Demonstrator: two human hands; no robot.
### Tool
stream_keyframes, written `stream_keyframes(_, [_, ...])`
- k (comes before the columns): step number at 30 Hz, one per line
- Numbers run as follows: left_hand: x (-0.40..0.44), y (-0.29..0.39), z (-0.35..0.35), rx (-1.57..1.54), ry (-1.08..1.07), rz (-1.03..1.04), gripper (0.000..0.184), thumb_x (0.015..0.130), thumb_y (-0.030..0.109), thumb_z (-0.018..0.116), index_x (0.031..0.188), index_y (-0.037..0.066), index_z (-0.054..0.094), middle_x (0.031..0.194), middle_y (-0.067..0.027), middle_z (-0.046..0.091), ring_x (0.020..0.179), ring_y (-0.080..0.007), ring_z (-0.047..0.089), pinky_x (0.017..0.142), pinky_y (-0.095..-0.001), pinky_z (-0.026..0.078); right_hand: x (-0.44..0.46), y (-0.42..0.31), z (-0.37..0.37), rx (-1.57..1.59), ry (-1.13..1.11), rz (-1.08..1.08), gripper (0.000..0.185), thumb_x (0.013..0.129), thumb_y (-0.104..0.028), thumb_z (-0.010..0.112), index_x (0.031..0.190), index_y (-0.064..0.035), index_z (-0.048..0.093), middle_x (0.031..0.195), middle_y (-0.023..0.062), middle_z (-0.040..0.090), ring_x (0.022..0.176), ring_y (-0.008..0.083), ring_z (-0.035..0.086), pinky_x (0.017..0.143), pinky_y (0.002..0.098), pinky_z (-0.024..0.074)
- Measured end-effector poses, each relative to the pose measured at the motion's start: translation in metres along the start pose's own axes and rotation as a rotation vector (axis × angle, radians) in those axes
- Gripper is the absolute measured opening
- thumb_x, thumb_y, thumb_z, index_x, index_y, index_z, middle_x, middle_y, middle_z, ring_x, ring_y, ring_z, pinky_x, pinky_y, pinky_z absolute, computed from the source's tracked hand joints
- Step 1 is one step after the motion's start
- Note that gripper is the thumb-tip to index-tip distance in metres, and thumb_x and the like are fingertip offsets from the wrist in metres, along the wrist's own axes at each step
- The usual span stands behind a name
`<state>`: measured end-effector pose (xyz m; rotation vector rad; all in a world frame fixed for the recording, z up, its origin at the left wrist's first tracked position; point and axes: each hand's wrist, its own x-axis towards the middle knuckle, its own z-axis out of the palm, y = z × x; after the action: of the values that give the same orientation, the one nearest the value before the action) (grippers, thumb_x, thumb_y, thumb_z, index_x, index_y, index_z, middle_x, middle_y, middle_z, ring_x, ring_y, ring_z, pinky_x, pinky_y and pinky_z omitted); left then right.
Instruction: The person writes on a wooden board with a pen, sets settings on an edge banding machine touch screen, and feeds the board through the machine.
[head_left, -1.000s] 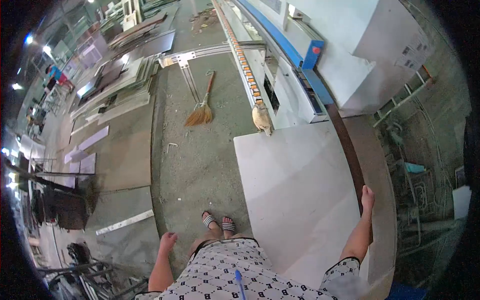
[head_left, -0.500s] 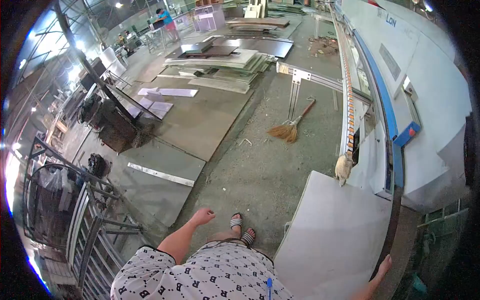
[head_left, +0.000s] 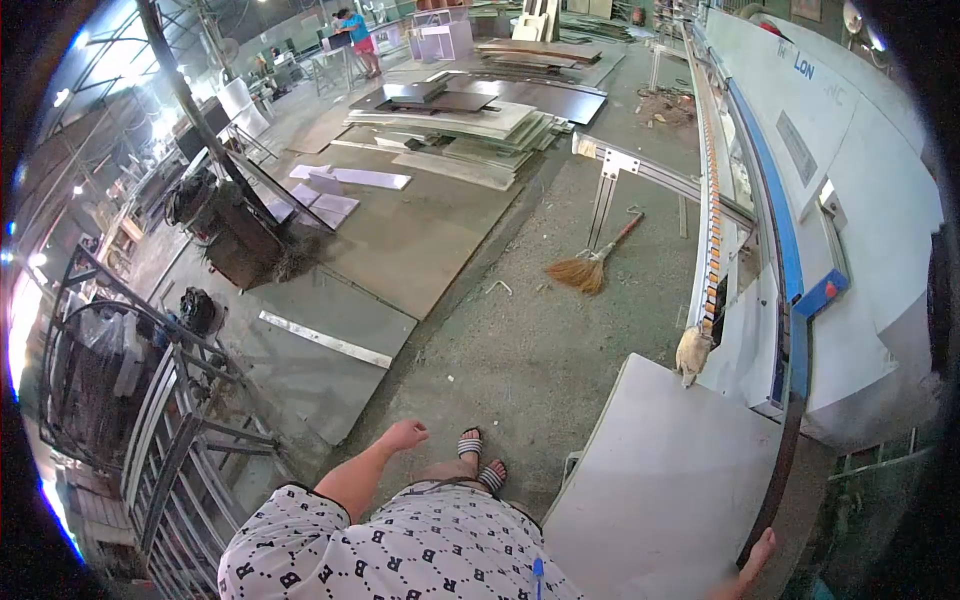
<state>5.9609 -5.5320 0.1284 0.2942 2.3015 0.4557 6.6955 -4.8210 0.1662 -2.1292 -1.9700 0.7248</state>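
Fingers, left hand (head_left: 404, 436): loosely bent, seemingly empty, above the floor (head_left: 480, 360); how far open, cannot tell.
Fingers, right hand (head_left: 761, 551): near the lower end of the dark strip (head_left: 783, 480); opening and hold, cannot tell.
Panel (head_left: 665, 470): white, flat, lower right, between the shirt (head_left: 400, 545) and the strip.
Broom (head_left: 578, 275): on the floor, beyond the panel, near the metal leg (head_left: 603, 205).

View now turned further left
The left hand (head_left: 405, 435) is farther forward; the right hand (head_left: 762, 548) appears lower in view.
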Motion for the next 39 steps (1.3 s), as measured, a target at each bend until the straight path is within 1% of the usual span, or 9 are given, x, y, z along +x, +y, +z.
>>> stream_keyframes(8, [-0.007,0.026,-0.004,0.023,0.002,0.021,0.045,0.084,0.042,0.063,0.114,0.009,0.068,0.103,-0.0155,0.071,0.097,-0.0315,0.067,0.088,-0.04,0.052,-0.079,-0.06,0.019,-0.005,0.055,0.083,0.078,0.089,-0.068,0.044,0.14,-0.009,0.048,0.14,0.0114,0.051,0.125,0.0329,0.049,0.109,0.048,0.0343])
stream_keyframes(15, [-0.003,0.011,-0.001,0.041,0.037,0.057,0.043,0.084,0.041,0.062,0.11,0.008,0.069,0.106,-0.0177,0.07,0.101,-0.0331,0.065,0.09,-0.0417,0.051,-0.103,-0.092,0.03,-0.058,0.047,0.124,0.08,0.089,-0.07,0.042,0.141,-0.0084,0.047,0.141,0.0123,0.05,0.126,0.0336,0.048,0.109,0.0486,0.034])
stream_keyframes(18, [-0.009,0.014,-0.003,0.082,0.059,0.074,0.043,0.083,0.04,0.063,0.111,0.008,0.07,0.108,-0.0173,0.069,0.102,-0.0337,0.065,0.09,-0.0418,0.051,-0.107,-0.092,0.028,-0.054,0.041,0.136,0.081,0.089,-0.071,0.042,0.141,-0.0081,0.046,0.141,0.0126,0.049,0.127,0.0339,0.047,0.109,0.0488,0.0339])
stream_keyframes(21, [-0.015,0.017,-0.006,0.006,0.032,0.048,0.044,0.084,0.042,0.064,0.112,0.009,0.069,0.11,-0.0169,0.069,0.102,-0.0334,0.065,0.09,-0.0418,0.051,-0.111,-0.089,0.025,-0.047,0.033,0.141,0.082,0.089,-0.071,0.041,0.141,-0.0079,0.046,0.141,0.013,0.049,0.127,0.0342,0.047,0.109,0.0491,0.0338])
stream_keyframes(24, [0.005,0.001,0.003,0.054,0.013,0.078,0.044,0.085,0.042,0.064,0.113,0.009,0.068,0.109,-0.0172,0.069,0.101,-0.0335,0.065,0.089,-0.0416,0.051,-0.112,-0.078,0.019,-0.021,0.03,0.144,0.083,0.089,-0.072,0.04,0.142,-0.0076,0.046,0.142,0.0134,0.049,0.128,0.0344,0.046,0.109,0.0494,0.0336])
stream_keyframes(30, [-0.011,0.022,-0.005,0.066,0.005,0.015,0.044,0.084,0.042,0.064,0.114,0.011,0.068,0.106,-0.0165,0.07,0.1,-0.0304,0.066,0.088,-0.0397,0.052,-0.115,-0.055,0.025,0.014,0.017,0.16,0.085,0.088,-0.073,0.039,0.142,-0.0071,0.045,0.143,0.0141,0.048,0.129,0.035,0.046,0.109,0.0499,0.0333])
stream_keyframes(33, [0.002,0.006,0.006,0.086,0.038,0.081,0.044,0.084,0.044,0.063,0.113,0.012,0.068,0.105,-0.0162,0.07,0.099,-0.0295,0.067,0.087,-0.0395,0.052,-0.117,-0.057,0.025,0.015,0.017,0.172,0.086,0.088,-0.074,0.038,0.143,-0.0068,0.044,0.143,0.0144,0.047,0.129,0.0353,0.045,0.108,0.0502,0.0332])
stream_keyframes(36, [-0.01,0.02,0.0,0.054,-0.001,0.037,0.042,0.084,0.043,0.063,0.112,0.012,0.069,0.105,-0.0161,0.07,0.099,-0.0312,0.067,0.088,-0.0403,0.052,-0.117,-0.057,0.025,0.014,0.02,0.183,0.087,0.088,-0.075,0.038,0.143,-0.0066,0.044,0.143,0.0148,0.047,0.13,0.0356,0.045,0.108,0.0504,0.0331])
stream_keyframes(39, [-0.004,0.01,0.006,0.117,0.042,0.074,0.043,0.084,0.043,0.063,0.112,0.011,0.069,0.105,-0.016,0.07,0.1,-0.0317,0.066,0.088,-0.0404,0.052,-0.118,-0.056,0.026,0.018,0.025,0.199,0.088,0.088,-0.075,0.037,0.143,-0.0063,0.043,0.144,0.0151,0.046,0.13,0.0359,0.044,0.108,0.0507,0.0329])
